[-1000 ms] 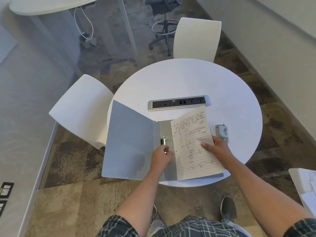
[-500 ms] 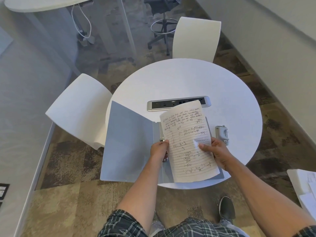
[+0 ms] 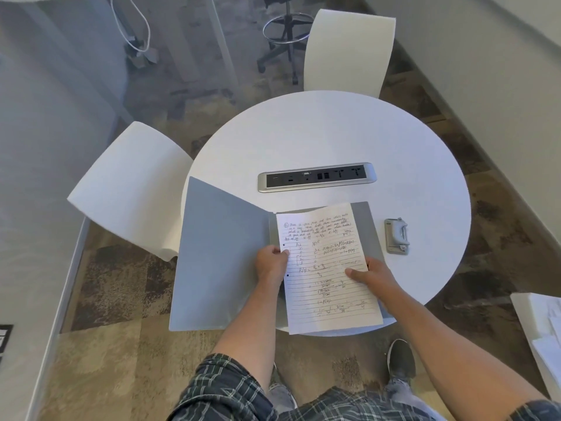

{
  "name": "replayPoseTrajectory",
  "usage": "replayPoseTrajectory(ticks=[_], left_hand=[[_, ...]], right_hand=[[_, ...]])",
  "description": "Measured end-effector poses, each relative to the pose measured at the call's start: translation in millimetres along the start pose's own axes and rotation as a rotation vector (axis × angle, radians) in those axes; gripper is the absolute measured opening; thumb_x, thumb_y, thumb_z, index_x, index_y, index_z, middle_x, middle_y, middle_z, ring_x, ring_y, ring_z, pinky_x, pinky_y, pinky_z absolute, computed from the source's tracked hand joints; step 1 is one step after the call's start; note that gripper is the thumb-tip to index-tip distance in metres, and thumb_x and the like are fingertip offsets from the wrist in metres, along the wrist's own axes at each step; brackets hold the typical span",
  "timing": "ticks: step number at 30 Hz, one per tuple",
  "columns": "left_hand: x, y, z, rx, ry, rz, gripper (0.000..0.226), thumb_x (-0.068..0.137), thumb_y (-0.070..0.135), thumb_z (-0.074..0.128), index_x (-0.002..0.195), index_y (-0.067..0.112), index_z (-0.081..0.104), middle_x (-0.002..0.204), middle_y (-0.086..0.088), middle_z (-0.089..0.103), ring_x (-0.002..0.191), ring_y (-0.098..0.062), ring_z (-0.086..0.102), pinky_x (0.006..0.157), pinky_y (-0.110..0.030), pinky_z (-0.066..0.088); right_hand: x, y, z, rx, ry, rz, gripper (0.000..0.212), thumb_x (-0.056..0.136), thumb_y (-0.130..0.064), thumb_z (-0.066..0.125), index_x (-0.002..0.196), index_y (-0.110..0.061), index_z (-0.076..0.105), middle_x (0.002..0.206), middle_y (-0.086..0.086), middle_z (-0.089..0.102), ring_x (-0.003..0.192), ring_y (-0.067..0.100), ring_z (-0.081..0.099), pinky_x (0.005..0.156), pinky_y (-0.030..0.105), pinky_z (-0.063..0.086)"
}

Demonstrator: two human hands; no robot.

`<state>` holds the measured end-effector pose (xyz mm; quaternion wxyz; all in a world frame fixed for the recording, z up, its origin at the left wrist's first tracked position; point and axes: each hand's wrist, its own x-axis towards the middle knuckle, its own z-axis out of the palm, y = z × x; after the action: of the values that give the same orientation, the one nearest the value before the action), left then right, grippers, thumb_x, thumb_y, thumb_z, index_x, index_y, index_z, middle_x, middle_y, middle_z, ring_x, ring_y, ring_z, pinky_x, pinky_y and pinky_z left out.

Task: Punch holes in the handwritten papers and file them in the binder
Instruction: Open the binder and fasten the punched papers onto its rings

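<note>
A grey binder (image 3: 221,253) lies open on the near edge of the round white table (image 3: 328,138), its left cover hanging past the rim. Lined handwritten papers (image 3: 324,268) rest over the binder's right half and spine, with two punched holes along their left margin. My left hand (image 3: 270,264) pinches the papers' left edge over the spine, hiding the rings. My right hand (image 3: 372,275) holds the right edge, thumb on top. A metal hole punch (image 3: 396,236) sits on the table just right of the binder.
A silver power and socket strip (image 3: 317,177) is set into the table beyond the binder. White chairs stand at the left (image 3: 130,189) and far side (image 3: 349,50). A white surface with more papers (image 3: 543,335) is at the right edge. My shoe (image 3: 401,357) is under the table's rim.
The papers moved left from the binder's right cover to over the spine and rings. My left hand left the ring mechanism and took the papers' left edge; my right hand kept its hold.
</note>
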<state>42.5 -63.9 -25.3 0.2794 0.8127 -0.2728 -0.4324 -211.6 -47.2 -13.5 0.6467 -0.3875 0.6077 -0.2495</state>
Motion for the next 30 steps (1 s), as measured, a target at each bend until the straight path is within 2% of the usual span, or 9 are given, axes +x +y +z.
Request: replayPoseTrajectory(ticks=[3,6,9,11,15,21,26,30], left_hand=[[0.3,4.6,4.8,-0.020,0.032,0.012,0.010,0.093,0.014,0.071,0.100,0.012,0.063,0.089,0.004,0.067,0.079,-0.017,0.067,0.056,-0.023,0.047],[1.1,6.8,8.6,-0.058,0.041,0.011,0.021,0.090,0.016,0.075,0.102,0.016,0.059,0.088,0.009,0.063,0.079,-0.015,0.066,0.070,-0.030,0.057],[6.0,5.7,10.5,-0.061,0.047,0.021,0.018,0.089,0.022,0.076,0.094,0.021,0.059,0.091,0.006,0.068,0.084,-0.018,0.070,0.081,-0.040,0.062],[8.5,7.3,10.7,-0.055,0.054,0.030,0.017,0.089,0.023,0.076,0.089,0.023,0.059,0.091,0.005,0.069,0.085,-0.021,0.072,0.080,-0.043,0.063],[11.3,12.8,11.6,-0.013,0.034,0.042,0.016,0.090,0.021,0.076,0.083,0.024,0.062,0.086,0.005,0.071,0.086,-0.022,0.073,0.079,-0.039,0.063],[12.5,14.2,15.8,0.013,0.031,0.035,0.019,0.088,0.021,0.077,0.074,0.021,0.065,0.079,0.002,0.072,0.071,-0.020,0.065,0.077,-0.037,0.060],[13.7,16.7,16.5,-0.013,0.031,0.012,0.016,0.091,0.021,0.072,0.077,0.015,0.065,0.081,0.001,0.072,0.070,-0.019,0.062,0.069,-0.035,0.058],[17.7,21.9,18.0,0.009,0.025,-0.005,0.017,0.091,0.019,0.071,0.076,0.014,0.063,0.080,0.002,0.070,0.072,-0.020,0.061,0.070,-0.035,0.059]], right_hand=[[4.5,5.1,-1.2,-0.018,0.038,0.006,0.017,0.094,-0.011,0.075,0.110,-0.017,0.073,0.100,-0.003,0.081,0.081,0.010,0.079,0.064,0.023,0.057],[6.9,8.7,-3.3,-0.048,0.043,0.025,0.019,0.095,-0.012,0.074,0.112,-0.018,0.072,0.101,-0.005,0.080,0.084,0.011,0.078,0.066,0.025,0.057],[9.1,13.3,-8.0,-0.081,0.037,0.044,0.022,0.094,-0.011,0.074,0.115,-0.019,0.072,0.105,-0.003,0.081,0.089,0.016,0.079,0.071,0.030,0.058],[9.7,15.7,-10.6,-0.087,0.046,0.057,0.024,0.094,-0.012,0.074,0.116,-0.021,0.072,0.106,-0.004,0.081,0.093,0.019,0.078,0.076,0.034,0.059],[10.7,16.9,-14.2,-0.056,0.069,0.078,0.022,0.093,-0.013,0.076,0.112,-0.023,0.072,0.107,-0.002,0.080,0.096,0.024,0.077,0.083,0.040,0.059],[9.6,17.0,-17.6,-0.010,0.081,0.093,0.023,0.093,-0.013,0.075,0.114,-0.021,0.070,0.107,0.000,0.080,0.097,0.026,0.077,0.086,0.044,0.060],[7.2,13.2,-15.5,0.011,0.085,0.100,0.020,0.094,-0.014,0.076,0.108,-0.026,0.070,0.105,-0.003,0.080,0.096,0.024,0.077,0.078,0.039,0.059],[3.3,8.7,-14.2,0.019,0.077,0.083,0.019,0.095,-0.012,0.074,0.104,-0.029,0.070,0.099,-0.009,0.081,0.090,0.017,0.077,0.072,0.033,0.057]])
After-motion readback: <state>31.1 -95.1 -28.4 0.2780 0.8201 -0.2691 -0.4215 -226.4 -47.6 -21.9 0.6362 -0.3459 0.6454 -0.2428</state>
